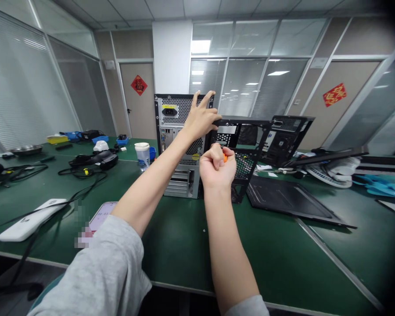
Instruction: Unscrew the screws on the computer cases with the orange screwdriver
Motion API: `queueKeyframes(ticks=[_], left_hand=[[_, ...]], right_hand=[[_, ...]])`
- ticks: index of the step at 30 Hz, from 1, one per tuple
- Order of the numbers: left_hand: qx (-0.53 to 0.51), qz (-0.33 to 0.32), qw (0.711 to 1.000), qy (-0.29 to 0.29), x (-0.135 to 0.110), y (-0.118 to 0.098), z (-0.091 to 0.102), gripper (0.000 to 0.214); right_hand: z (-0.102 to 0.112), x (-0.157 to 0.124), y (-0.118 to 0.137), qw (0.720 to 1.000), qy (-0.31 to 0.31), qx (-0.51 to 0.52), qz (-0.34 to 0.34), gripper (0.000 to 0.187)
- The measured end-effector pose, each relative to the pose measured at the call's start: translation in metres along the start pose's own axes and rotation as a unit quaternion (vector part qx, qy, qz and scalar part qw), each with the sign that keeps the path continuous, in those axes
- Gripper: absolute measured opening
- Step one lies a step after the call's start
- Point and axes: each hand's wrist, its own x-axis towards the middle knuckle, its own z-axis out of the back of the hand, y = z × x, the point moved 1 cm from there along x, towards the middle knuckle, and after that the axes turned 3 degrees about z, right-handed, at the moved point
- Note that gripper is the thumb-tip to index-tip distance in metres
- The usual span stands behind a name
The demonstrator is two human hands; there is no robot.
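A computer case stands upright on the green table, its rear face with power socket, ports and slots towards me. My left hand lies over its upper right corner, fingers spread and the tips at the top and right edges. Lower, beside the case's right edge, my right hand is closed in a fist around an orange-handled tool. Only a bit of orange shows; its working end is hidden. Right of the fist stands a black perforated frame, close against the case.
A black flat panel lies on the table at right, before another computer case and a white fan. Left are a cup, a phone, a white power bank, cables and a black headset.
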Motion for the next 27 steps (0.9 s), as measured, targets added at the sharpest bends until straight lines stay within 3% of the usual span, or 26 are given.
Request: queueKeyframes(ticks=[8, 13, 22, 27], left_hand=[[-0.005, -0.005, 1.000, -0.002, -0.0001, -0.0003, 0.0001, 0.022], [0.003, 0.000, 1.000, 0.002, 0.0003, -0.0023, 0.0020, 0.021], [0.004, 0.004, 1.000, 0.009, 0.0000, -0.0025, 0.0025, 0.024], [0.008, 0.008, 1.000, 0.010, 0.0003, -0.0035, 0.0037, 0.023]], right_hand=[[0.0013, 0.0038, -0.0045, 0.996, 0.014, 0.091, 0.005, 0.030], [0.0011, 0.0068, -0.0020, 0.983, 0.043, 0.176, -0.035, 0.029], [0.0069, 0.0061, -0.0025, 0.928, 0.065, 0.357, -0.085, 0.028], [0.0030, 0.0036, -0.0021, 0.882, 0.065, 0.454, -0.105, 0.030]])
